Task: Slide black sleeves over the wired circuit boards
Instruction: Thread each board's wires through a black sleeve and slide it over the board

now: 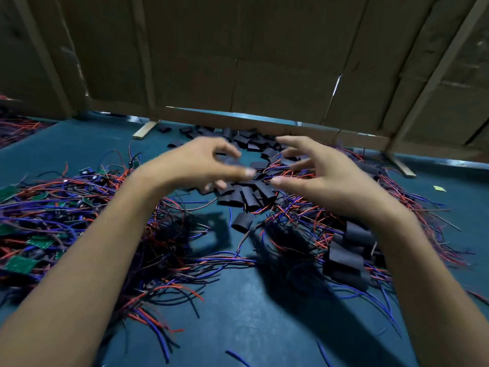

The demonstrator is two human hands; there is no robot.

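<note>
Bare boards, far left: green circuit boards (19, 263) with red and blue wires (79, 207), heaped on the teal table (251, 313); probably the stock waiting for sleeves.
Left hand: left hand (193, 165) raised over the middle of the table, forearm reaching in from bottom left, fingers curled, thumb near forefinger; blurred, something dark between the fingertips, cannot tell whether a sleeve is pinched.
Loose sleeves, centre: short black sleeves (246, 197) piled just below and beyond both hands, within easy reach, likely the supply.
Right hand: right hand (317, 173) level with the left and close beside it, fingers spread and bent, holding nothing visible.
Finished pile, right: sleeved boards (346, 260) with wires trailing, lying under the right forearm, apparently set aside as done.
Backdrop: cardboard wall (238, 62) behind the table.
</note>
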